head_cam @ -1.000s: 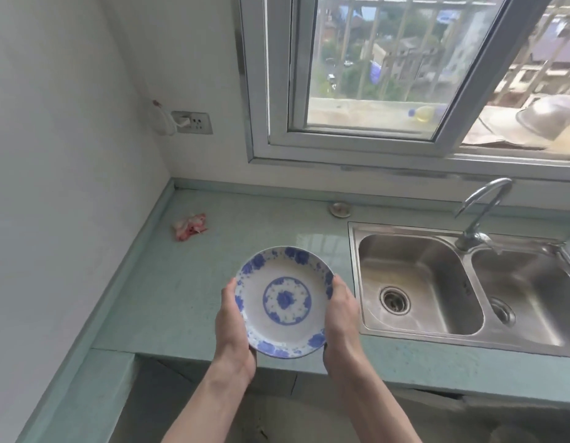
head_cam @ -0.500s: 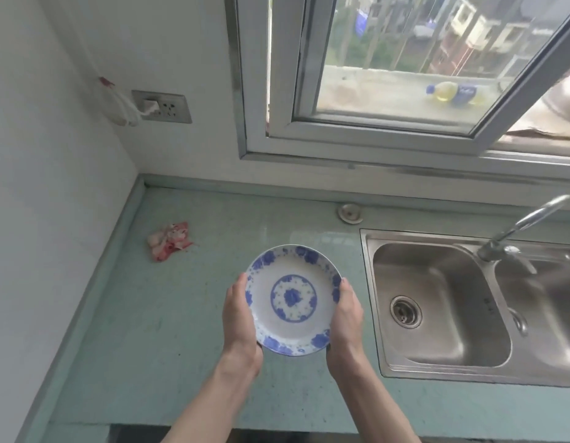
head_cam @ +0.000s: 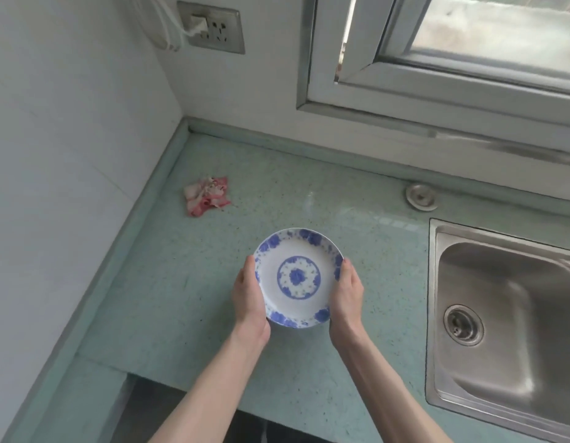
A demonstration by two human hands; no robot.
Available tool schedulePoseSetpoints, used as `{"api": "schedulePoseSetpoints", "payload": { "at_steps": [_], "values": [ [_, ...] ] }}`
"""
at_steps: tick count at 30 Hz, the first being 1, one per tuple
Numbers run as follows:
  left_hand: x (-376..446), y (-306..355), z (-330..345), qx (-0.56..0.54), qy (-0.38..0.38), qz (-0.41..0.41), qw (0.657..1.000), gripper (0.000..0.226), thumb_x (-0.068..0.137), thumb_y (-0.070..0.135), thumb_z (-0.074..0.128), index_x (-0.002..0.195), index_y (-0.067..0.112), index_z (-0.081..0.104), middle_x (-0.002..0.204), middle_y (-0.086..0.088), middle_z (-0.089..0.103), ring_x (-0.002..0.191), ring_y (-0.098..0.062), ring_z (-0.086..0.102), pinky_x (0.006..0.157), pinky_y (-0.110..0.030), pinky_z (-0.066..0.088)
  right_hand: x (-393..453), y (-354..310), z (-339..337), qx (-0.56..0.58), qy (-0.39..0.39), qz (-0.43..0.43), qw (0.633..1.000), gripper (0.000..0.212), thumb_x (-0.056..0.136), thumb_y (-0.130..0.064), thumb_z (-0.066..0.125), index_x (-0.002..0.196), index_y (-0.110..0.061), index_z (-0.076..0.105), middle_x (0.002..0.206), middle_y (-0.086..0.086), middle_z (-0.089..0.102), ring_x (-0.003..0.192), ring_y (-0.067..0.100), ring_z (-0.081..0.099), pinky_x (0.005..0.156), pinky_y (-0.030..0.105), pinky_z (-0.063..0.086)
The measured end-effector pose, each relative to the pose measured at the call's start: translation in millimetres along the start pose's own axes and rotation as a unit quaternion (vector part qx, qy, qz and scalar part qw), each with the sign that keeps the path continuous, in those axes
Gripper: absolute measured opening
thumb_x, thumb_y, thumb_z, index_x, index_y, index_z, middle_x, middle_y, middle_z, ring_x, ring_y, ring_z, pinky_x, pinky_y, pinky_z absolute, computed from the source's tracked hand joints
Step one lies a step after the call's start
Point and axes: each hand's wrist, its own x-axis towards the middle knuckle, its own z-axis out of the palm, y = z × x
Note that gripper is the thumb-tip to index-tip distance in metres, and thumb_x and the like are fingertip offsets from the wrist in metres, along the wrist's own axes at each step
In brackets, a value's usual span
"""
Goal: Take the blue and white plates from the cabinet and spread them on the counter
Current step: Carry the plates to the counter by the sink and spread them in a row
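Observation:
A round white plate with blue flowers [head_cam: 298, 278] is held face up just above the pale green counter [head_cam: 168, 282], near its middle. My left hand [head_cam: 249, 298] grips the plate's left rim and my right hand [head_cam: 348, 294] grips its right rim. I cannot tell whether the plate's underside touches the counter. The cabinet is out of view.
A crumpled pink and white wrapper [head_cam: 207, 199] lies toward the counter's back left corner. A steel sink [head_cam: 507, 314] is set in at the right, with a round metal cap [head_cam: 421, 197] behind it. A wall socket [head_cam: 211, 27] and the window frame [head_cam: 437, 91] stand behind.
Both hands have carried the plate forward from the counter's front edge to over its middle, and lower. My head has tilted further down.

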Motion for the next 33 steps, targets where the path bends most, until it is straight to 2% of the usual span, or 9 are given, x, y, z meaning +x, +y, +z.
{"api": "schedulePoseSetpoints", "payload": {
  "at_steps": [4, 7, 9, 11, 14, 19, 22, 25, 33],
  "values": [
    [27, 6, -12, -0.014, 0.025, -0.01, 1.0, 0.045, 0.106, 0.054, 0.042, 0.117, 0.023, 0.073, 0.116, 0.0, 0.078, 0.108, -0.021, 0.073, 0.101, -0.045, 0.058, 11, 11, 34, -0.015, -0.02, 0.004, 1.0, 0.033, 0.109, -0.047, 0.032, 0.121, -0.035, 0.061, 0.131, -0.005, 0.06, 0.119, 0.013, 0.059, 0.1, 0.033, 0.046],
    [51, 13, -25, -0.021, 0.034, 0.009, 0.999, 0.045, 0.108, 0.051, 0.039, 0.12, 0.023, 0.071, 0.118, 0.002, 0.077, 0.109, -0.02, 0.073, 0.101, -0.045, 0.058, 19, 17, 62, -0.013, -0.031, -0.01, 0.999, 0.03, 0.111, -0.042, 0.032, 0.11, -0.041, 0.062, 0.135, -0.003, 0.056, 0.124, 0.014, 0.053, 0.104, 0.033, 0.039],
    [69, 17, -34, -0.022, 0.045, 0.031, 0.998, 0.04, 0.108, 0.049, 0.04, 0.123, 0.022, 0.066, 0.119, 0.005, 0.074, 0.11, -0.017, 0.071, 0.099, -0.042, 0.058, 24, 24, 80, -0.019, -0.042, -0.036, 0.998, 0.037, 0.111, -0.043, 0.036, 0.138, -0.033, 0.059, 0.153, -0.003, 0.049, 0.14, 0.014, 0.047, 0.114, 0.034, 0.037],
    [86, 21, -42, -0.017, 0.06, 0.054, 0.997, 0.03, 0.109, 0.043, 0.044, 0.127, 0.024, 0.059, 0.121, 0.008, 0.069, 0.108, -0.012, 0.067, 0.088, -0.032, 0.054, 30, 32, 95, -0.023, -0.058, -0.051, 0.997, 0.048, 0.11, -0.042, 0.042, 0.156, -0.031, 0.041, 0.16, -0.008, 0.042, 0.147, 0.01, 0.04, 0.121, 0.036, 0.035],
    [106, 25, -53, 0.006, 0.054, 0.078, 0.995, 0.03, 0.107, 0.04, 0.049, 0.129, 0.023, 0.059, 0.131, 0.003, 0.066, 0.117, -0.017, 0.064, 0.094, -0.034, 0.053, 37, 42, 114, -0.038, -0.064, -0.06, 0.995, 0.043, 0.107, -0.041, 0.047, 0.149, -0.036, 0.045, 0.153, -0.008, 0.048, 0.141, 0.013, 0.049, 0.116, 0.052, 0.045],
    [122, 33, -63, 0.028, 0.031, 0.115, 0.992, 0.029, 0.109, 0.031, 0.049, 0.134, 0.018, 0.057, 0.135, 0.004, 0.063, 0.114, -0.012, 0.061, 0.081, -0.02, 0.045, 41, 49, 133, -0.046, -0.049, -0.103, 0.992, 0.041, 0.108, -0.026, 0.045, 0.149, -0.033, 0.046, 0.148, -0.006, 0.051, 0.138, 0.013, 0.051, 0.116, 0.043, 0.045],
    [133, 33, -68, 0.045, 0.021, 0.112, 0.992, 0.041, 0.108, 0.028, 0.049, 0.147, 0.016, 0.051, 0.147, 0.006, 0.057, 0.131, -0.014, 0.055, 0.097, -0.025, 0.044, 40, 52, 142, -0.055, -0.041, -0.107, 0.992, 0.046, 0.107, -0.025, 0.041, 0.152, -0.031, 0.043, 0.151, -0.004, 0.051, 0.139, 0.013, 0.051, 0.117, 0.048, 0.044],
    [147, 29, -73, 0.044, 0.022, 0.096, 0.994, 0.055, 0.107, 0.028, 0.049, 0.159, 0.017, 0.039, 0.163, -0.002, 0.045, 0.148, -0.021, 0.046, 0.12, -0.043, 0.041, 42, 57, 147, -0.073, -0.045, -0.109, 0.99, 0.049, 0.106, -0.029, 0.036, 0.156, -0.031, 0.039, 0.156, -0.004, 0.046, 0.144, 0.013, 0.045, 0.121, 0.051, 0.039],
    [154, 25, -78, 0.059, 0.02, 0.098, 0.993, 0.053, 0.107, 0.02, 0.042, 0.16, 0.019, 0.037, 0.163, -0.003, 0.046, 0.149, -0.024, 0.046, 0.123, -0.052, 0.039, 48, 65, 147, -0.094, -0.061, -0.124, 0.986, 0.049, 0.11, -0.029, 0.033, 0.158, -0.032, 0.034, 0.161, -0.006, 0.04, 0.151, 0.013, 0.035, 0.125, 0.051, 0.031]
  ]
}}
